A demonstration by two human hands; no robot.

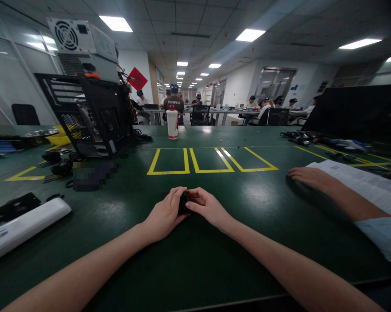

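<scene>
Both my hands meet at the middle of the dark green table (pixel 195 260). My left hand (pixel 164 214) and my right hand (pixel 206 208) are curled round a small black object (pixel 183 203), fingers closed on it from either side. Most of that object is hidden between my fingers. It rests on or just above the table surface.
An open black computer case (pixel 91 115) with a power supply (pixel 85 45) on top stands at the left. A white bottle (pixel 172 123) is behind yellow taped boxes (pixel 211 160). A white bar (pixel 23 227) lies left. Another person's hand (pixel 307 175) rests right, beside papers (pixel 364 184). People sit in the background.
</scene>
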